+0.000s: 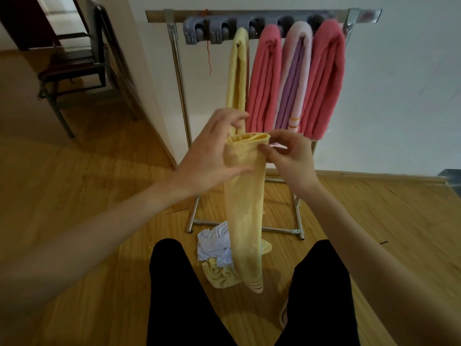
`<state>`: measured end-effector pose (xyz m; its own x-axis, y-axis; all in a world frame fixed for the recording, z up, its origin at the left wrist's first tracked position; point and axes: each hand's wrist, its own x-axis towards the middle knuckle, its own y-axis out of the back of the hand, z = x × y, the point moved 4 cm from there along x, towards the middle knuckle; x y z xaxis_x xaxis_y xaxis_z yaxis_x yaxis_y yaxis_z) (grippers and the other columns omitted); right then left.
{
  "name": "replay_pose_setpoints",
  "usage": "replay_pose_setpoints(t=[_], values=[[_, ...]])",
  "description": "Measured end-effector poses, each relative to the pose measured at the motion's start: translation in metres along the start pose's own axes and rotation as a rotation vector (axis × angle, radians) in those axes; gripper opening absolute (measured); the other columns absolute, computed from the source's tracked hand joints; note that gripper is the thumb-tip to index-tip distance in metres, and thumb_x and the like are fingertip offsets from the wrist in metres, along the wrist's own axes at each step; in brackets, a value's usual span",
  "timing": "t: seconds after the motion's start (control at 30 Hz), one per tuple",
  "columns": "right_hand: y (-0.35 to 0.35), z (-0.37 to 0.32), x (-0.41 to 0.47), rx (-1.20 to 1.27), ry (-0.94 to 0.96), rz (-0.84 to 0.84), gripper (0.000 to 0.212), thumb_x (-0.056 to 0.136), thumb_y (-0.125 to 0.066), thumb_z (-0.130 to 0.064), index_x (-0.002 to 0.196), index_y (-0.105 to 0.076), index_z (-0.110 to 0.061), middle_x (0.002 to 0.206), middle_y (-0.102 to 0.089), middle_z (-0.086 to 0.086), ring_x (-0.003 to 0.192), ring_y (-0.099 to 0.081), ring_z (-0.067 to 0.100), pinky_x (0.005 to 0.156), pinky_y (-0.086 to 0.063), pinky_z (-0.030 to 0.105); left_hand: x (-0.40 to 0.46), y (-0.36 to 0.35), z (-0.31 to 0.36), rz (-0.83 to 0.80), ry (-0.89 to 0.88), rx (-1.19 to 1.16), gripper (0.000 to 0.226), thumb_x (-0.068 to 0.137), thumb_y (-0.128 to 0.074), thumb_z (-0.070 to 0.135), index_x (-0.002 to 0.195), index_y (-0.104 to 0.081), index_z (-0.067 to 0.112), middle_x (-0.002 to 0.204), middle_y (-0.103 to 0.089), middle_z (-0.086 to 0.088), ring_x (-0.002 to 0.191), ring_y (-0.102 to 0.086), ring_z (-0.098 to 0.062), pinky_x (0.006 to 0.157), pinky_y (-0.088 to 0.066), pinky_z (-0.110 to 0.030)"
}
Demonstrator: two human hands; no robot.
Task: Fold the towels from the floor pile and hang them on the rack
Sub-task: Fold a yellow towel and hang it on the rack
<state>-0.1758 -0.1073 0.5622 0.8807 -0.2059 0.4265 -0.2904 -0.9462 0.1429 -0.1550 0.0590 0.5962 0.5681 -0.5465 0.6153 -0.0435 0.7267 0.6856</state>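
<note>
A yellow towel (245,216), folded into a long narrow strip, hangs down in front of me. My left hand (212,156) holds its top fold from the left with thumb and fingers around it. My right hand (287,156) pinches the top right corner. Behind stands a metal rack (177,71) with a grey clip bar (212,29). On the rack hang a yellow towel (237,71), a pink towel (265,78), a pink-and-purple towel (294,78) and another pink towel (324,78). A floor pile (214,255) of white and yellow towels lies by my feet.
A dark metal chair (74,66) stands at the left beside a white wall corner (149,96). The floor is wood. My black-trousered legs (179,295) fill the bottom. The rack's base bars (282,229) lie just beyond the pile.
</note>
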Motion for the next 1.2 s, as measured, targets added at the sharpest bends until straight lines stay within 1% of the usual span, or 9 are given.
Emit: replay_pose_setpoints(t=[0.13, 0.27, 0.4, 0.5, 0.67, 0.8, 0.9, 1.03, 1.2], values=[[-0.005, 0.001, 0.000, 0.030, -0.056, 0.010, 0.016, 0.082, -0.067, 0.002, 0.093, -0.068, -0.009, 0.086, -0.068, 0.004, 0.089, -0.068, 0.028, 0.075, -0.059, 0.043, -0.067, -0.046, -0.048, -0.157, 0.397, -0.091, 0.108, 0.055, -0.089, 0.042, 0.140, -0.027, 0.018, 0.132, -0.033, 0.008, 0.116, -0.034, 0.004, 0.097, -0.031, -0.007], [-0.004, -0.004, -0.001, 0.053, -0.090, 0.045, 0.015, 0.083, -0.067, 0.001, 0.093, -0.068, -0.010, 0.087, -0.068, 0.008, 0.085, -0.069, 0.026, 0.073, -0.060, 0.038, -0.123, -0.105, -0.084, -0.301, 0.609, -0.290, 0.079, 0.063, -0.087, 0.037, 0.130, -0.048, 0.020, 0.122, -0.057, 0.007, 0.109, -0.054, -0.005, 0.097, -0.044, -0.029], [0.003, -0.009, -0.002, 0.071, -0.109, 0.081, 0.015, 0.083, -0.067, 0.000, 0.097, -0.067, -0.005, 0.086, -0.067, 0.010, 0.086, -0.069, 0.025, 0.073, -0.060, 0.037, -0.137, -0.141, -0.093, -0.302, 0.772, -0.436, 0.033, 0.074, -0.080, 0.017, 0.103, -0.065, 0.016, 0.098, -0.069, 0.003, 0.095, -0.065, -0.012, 0.092, -0.051, -0.037], [0.009, -0.012, -0.002, 0.093, -0.131, 0.094, 0.016, 0.084, -0.066, 0.001, 0.099, -0.067, -0.001, 0.083, -0.066, 0.009, 0.084, -0.069, 0.022, 0.073, -0.060, 0.037, -0.137, -0.161, -0.099, -0.280, 0.857, -0.467, 0.026, 0.075, -0.079, 0.016, 0.097, -0.068, 0.008, 0.093, -0.070, -0.005, 0.085, -0.065, -0.014, 0.079, -0.054, -0.022], [0.028, -0.003, -0.001, 0.165, -0.177, 0.303, 0.014, 0.082, -0.066, -0.001, 0.095, -0.068, -0.007, 0.081, -0.065, 0.010, 0.080, -0.067, 0.021, 0.071, -0.060, 0.038, -0.143, -0.181, -0.107, -0.412, 0.852, -0.415, 0.041, 0.076, -0.072, 0.040, 0.088, -0.068, 0.001, 0.086, -0.069, -0.016, 0.082, -0.064, -0.027, 0.071, -0.047, -0.041], [0.049, 0.041, -0.016, 0.171, -0.349, 0.566, 0.015, 0.083, -0.063, -0.007, 0.097, -0.066, -0.006, 0.093, -0.066, 0.012, 0.092, -0.066, 0.028, 0.077, -0.059, 0.044, -0.151, -0.181, -0.115, -0.373, 0.934, -0.420, 0.015, 0.087, -0.068, 0.025, 0.079, -0.065, 0.012, 0.074, -0.062, -0.004, 0.070, -0.057, -0.014, 0.059, -0.037, -0.019], [0.060, 0.073, -0.037, 0.099, -0.489, 0.660, 0.024, 0.082, -0.058, -0.003, 0.106, -0.055, -0.007, 0.103, -0.062, 0.011, 0.092, -0.063, 0.021, 0.081, -0.057, 0.038, -0.148, -0.165, -0.121, -0.283, 0.971, -0.464, 0.021, 0.090, -0.063, 0.023, 0.072, -0.062, 0.013, 0.067, -0.057, -0.001, 0.066, -0.055, -0.013, 0.053, -0.035, -0.014], [0.063, 0.114, -0.069, 0.069, -0.698, 0.627, 0.033, 0.083, -0.054, 0.006, 0.108, -0.044, -0.014, 0.101, -0.053, 0.004, 0.094, -0.058, 0.020, 0.082, -0.055, 0.037, -0.117, -0.129, -0.111, -0.255, 0.866, -0.476, 0.021, 0.091, -0.062, 0.022, 0.084, -0.068, 0.004, 0.075, -0.061, -0.005, 0.066, -0.057, -0.007, 0.059, -0.039, -0.019], [0.050, 0.158, -0.101, -0.053, -0.885, 0.384, 0.031, 0.079, -0.059, 0.003, 0.104, -0.047, -0.009, 0.106, -0.058, 0.014, 0.095, -0.061, 0.027, 0.079, -0.057, 0.041, -0.070, -0.086, -0.075, -0.415, 0.667, -0.495, 0.029, 0.092, -0.059, 0.023, 0.081, -0.065, -0.003, 0.071, -0.054, -0.009, 0.061, -0.050, -0.010, 0.054, -0.037, -0.019]])
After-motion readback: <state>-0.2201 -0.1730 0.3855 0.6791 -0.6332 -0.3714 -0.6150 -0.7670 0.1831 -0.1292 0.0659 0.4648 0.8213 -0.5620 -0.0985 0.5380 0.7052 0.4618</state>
